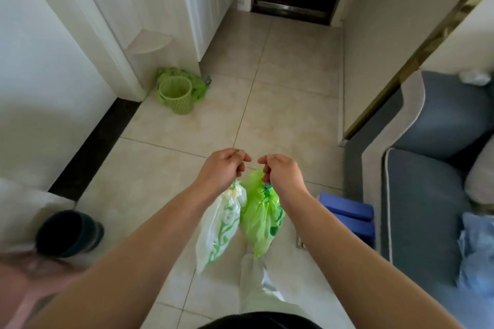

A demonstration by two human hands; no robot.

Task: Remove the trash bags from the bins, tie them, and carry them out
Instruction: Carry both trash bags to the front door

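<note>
We see the left hand [223, 165] closed on the neck of the white bag [219, 230], the right hand [283, 172] closed on the green bag [260, 219]. Bags hang touching at 6 o'clock; green bin [175, 95] at 10 o'clock, dark bin [68, 234] at 8.

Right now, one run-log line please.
left hand: holds white bag | right hand: holds green bag | green bin: bagless, ahead-left
</note>
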